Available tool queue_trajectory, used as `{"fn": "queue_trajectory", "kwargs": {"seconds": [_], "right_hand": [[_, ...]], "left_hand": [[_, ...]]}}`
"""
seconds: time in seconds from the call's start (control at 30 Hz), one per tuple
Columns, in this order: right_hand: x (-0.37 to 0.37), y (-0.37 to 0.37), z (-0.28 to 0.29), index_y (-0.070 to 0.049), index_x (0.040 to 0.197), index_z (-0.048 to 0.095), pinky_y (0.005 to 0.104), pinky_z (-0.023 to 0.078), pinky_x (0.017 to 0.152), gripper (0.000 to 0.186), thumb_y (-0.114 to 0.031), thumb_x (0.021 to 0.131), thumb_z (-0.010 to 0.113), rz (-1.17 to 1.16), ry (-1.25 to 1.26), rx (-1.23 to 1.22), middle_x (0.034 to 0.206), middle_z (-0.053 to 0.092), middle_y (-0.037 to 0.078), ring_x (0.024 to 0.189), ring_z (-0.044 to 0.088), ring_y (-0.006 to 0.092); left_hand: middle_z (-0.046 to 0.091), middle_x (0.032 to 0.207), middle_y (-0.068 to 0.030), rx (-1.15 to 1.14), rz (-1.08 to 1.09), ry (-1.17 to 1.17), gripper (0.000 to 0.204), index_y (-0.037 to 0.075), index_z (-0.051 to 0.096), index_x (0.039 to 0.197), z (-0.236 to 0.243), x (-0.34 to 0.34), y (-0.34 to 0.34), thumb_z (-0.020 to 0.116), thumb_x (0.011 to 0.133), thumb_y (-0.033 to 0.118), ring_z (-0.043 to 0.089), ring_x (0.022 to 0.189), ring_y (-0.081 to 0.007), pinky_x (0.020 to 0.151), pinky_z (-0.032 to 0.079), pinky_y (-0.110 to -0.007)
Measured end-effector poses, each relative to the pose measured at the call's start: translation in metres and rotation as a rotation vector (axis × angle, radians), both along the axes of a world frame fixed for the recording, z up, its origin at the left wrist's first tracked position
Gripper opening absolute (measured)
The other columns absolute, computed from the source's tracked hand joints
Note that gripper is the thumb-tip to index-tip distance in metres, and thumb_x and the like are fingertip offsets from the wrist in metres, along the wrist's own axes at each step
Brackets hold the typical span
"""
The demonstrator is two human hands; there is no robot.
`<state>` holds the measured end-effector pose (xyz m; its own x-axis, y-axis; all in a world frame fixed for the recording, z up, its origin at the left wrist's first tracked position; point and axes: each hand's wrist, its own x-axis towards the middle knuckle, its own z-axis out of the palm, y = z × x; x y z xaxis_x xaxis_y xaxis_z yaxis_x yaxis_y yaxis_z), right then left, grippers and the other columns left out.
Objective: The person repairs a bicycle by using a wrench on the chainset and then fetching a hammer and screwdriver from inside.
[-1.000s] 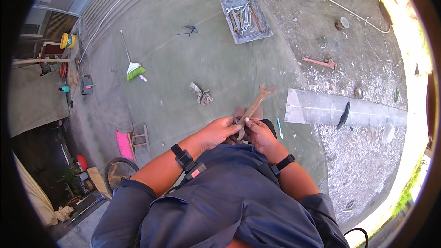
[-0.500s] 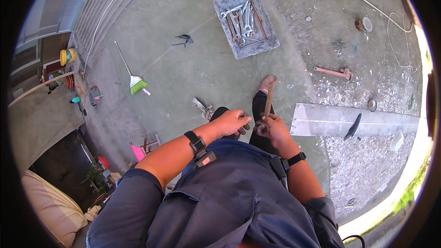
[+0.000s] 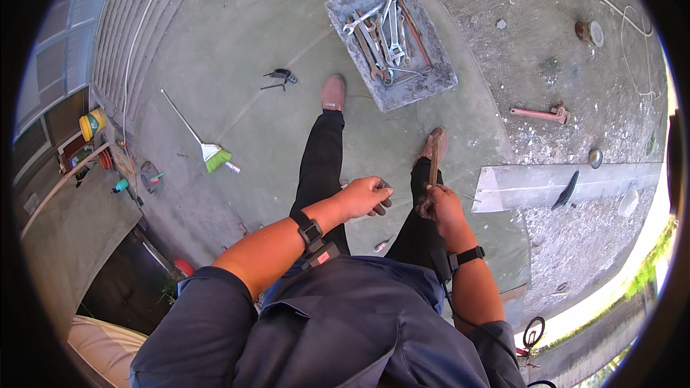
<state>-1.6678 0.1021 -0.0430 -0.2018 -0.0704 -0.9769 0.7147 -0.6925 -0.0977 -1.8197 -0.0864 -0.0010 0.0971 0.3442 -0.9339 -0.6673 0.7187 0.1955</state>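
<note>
The person stood on a concrete floor (image 3: pixel 215 50), viewed from above. The right hand (image 3: pixel 444 205) was clenched around the lower end of a rusty rod-like tool (image 3: pixel 433 172), which pointed toward twelve o'clock along the right leg; the grip near one end appeared suited to carrying it clear of the body. The left hand (image 3: pixel 366 196) was at nine o'clock of the right, close but apart, its fingers (image 3: pixel 381 208) curled inward. Whether they enclosed some small item could not be told.

A shallow grey tray (image 3: pixel 438 79) of spanners (image 3: pixel 384 32) lay on the floor at twelve o'clock of the hands, just ahead of the feet, evidently kept within reach. A reddish pipe wrench (image 3: pixel 537 113) lay at two o'clock on gravel, well apart. A pale slab (image 3: pixel 589 181) carrying a dark blade-like object (image 3: pixel 566 190) lay at three o'clock. A green-bristled broom (image 3: pixel 208 147) lay at nine o'clock, with black pliers (image 3: pixel 279 77) at eleven o'clock.
</note>
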Motion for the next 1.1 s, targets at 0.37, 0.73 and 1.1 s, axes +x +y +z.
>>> {"fn": "queue_trajectory", "kwargs": {"seconds": [0.37, 0.73, 1.1], "right_hand": [[-0.095, -0.051, -0.109, -0.005, 0.102, 0.054, 0.0291, 0.045, 0.049, 0.02, -0.021, 0.092, 0.051, -0.148, -0.044, -0.026, 0.07, 0.055, 0.008, 0.056, 0.058, 0.0214], [-0.167, -0.037, -0.195, 0.002, 0.121, 0.057, 0.0315, 0.049, 0.059, 0.045, -0.029, 0.088, 0.058, 0.437, -0.108, 0.344, 0.076, 0.065, 0.012, 0.067, 0.064, 0.0215], [-0.175, -0.032, -0.288, -0.007, 0.122, 0.053, 0.0455, 0.049, 0.084, 0.044, -0.025, 0.082, 0.06, 0.981, 0.006, 0.911, 0.106, 0.063, 0.019, 0.099, 0.06, 0.0368]], "left_hand": [[0.065, 0.1, -0.0095, -0.13, 0.161, -0.138, 0.031, 0.001, 0.054, 0.11, -0.107, -0.077, -0.058, 0.051, 0.098, 0.03, 0.065, 0.082, -0.0178, 0.065, 0.05, -0.028], [0.065, 0.095, -0.0085, -0.141, 0.4, -0.147, 0.03, 0.003, 0.056, 0.11, -0.159, -0.08, -0.024, 0.051, 0.097, 0.03, 0.063, 0.078, -0.0155, 0.067, 0.048, -0.03], [0.064, 0.091, -0.0069, -0.091, 0.519, -0.227, 0.026, 0.003, 0.056, 0.114, -0.149, -0.115, -0.014, 0.049, 0.099, 0.023, 0.063, 0.075, -0.0157, 0.065, 0.048, -0.027]]}}
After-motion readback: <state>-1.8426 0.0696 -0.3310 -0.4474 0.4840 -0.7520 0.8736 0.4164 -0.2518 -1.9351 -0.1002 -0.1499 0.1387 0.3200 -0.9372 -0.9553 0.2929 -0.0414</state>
